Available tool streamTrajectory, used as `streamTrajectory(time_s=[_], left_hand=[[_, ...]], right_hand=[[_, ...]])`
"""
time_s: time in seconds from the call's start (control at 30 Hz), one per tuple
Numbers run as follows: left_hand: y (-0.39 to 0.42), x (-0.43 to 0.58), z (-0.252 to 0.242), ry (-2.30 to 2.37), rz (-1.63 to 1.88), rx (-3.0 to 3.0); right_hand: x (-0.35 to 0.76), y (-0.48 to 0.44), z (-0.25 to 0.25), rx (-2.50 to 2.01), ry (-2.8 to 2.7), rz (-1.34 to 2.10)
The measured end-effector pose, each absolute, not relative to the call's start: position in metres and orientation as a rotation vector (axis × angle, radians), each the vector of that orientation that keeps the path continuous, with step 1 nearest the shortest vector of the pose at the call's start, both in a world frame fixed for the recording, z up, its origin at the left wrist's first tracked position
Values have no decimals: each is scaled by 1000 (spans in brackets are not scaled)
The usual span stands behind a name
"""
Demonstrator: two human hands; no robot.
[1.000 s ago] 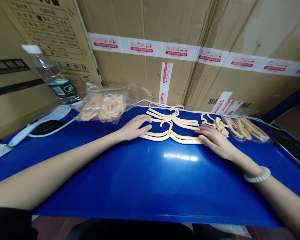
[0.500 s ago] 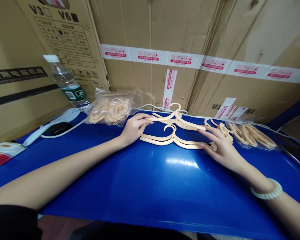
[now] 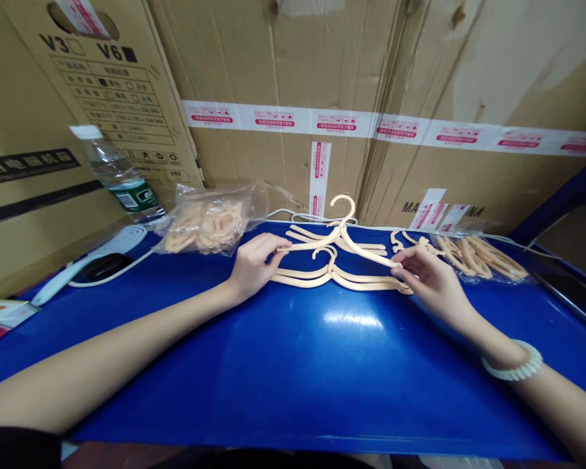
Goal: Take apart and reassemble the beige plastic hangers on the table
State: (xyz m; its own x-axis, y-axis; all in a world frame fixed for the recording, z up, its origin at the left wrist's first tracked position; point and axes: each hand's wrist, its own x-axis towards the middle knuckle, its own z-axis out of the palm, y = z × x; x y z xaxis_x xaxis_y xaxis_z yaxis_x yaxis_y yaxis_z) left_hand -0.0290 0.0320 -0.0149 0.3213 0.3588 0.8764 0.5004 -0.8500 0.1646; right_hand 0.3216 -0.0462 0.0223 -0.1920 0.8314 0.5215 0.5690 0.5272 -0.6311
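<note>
A cream-coloured clothes hanger point(image 3: 368, 251) stretches between my two hands, its hook upward. My left hand point(image 3: 254, 262) pinches the tip of its left arm. At the other tip, my right hand point(image 3: 432, 280) closes thumb and fingers on the right arm. Below and nearer to me lies a small stack of similar hangers point(image 3: 303, 282), their hooks pointing away from me. More hanger arms point(image 3: 303, 232) show on the table behind the held one, partly covered by it.
The blue table point(image 3: 273, 371) backs onto cardboard boxes point(image 3: 273, 169). A clear bag of cream pieces point(image 3: 205, 225), a water bottle point(image 3: 127, 179) and a pale brush-like item point(image 3: 92, 257) stand left. Loose pieces point(image 3: 410, 241), bagged hangers point(image 3: 486, 257) and a dark flat object point(image 3: 573, 299) lie right.
The top hanger has been lifted off the rear pile and moved toward me, held at both ends. My right hand's fingers have closed in on its tip. The view has shifted slightly.
</note>
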Motion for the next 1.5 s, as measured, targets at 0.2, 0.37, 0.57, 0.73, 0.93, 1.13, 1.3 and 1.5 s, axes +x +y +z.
streamTrajectory(time_s=[0.2,0.37,0.57,0.73,0.93,1.13,1.3,1.5], left_hand=[[30,-27,-17,-685,-1446,-2543],[27,-25,-16,-658,-1347,-2685],[23,-27,-16,-877,-1252,-2856],[23,-27,-16,-910,-1238,-2879],[25,-25,-16,-946,-1272,-2883],[23,-25,-14,-967,-1277,-2954],[23,-25,-13,-987,-1341,-2909],[25,-25,-11,-1042,-1441,-2839]], right_hand=[[330,-44,21,-1254,-1871,415],[324,-47,23,-1265,-1945,232],[323,-50,32,-1237,-1944,404],[360,-36,41,-1354,-1877,60],[387,1,25,-1548,-2310,-452],[384,15,18,-1611,-2574,-572],[375,8,27,-1528,-2646,-781],[363,3,35,-1417,-2468,-780]])
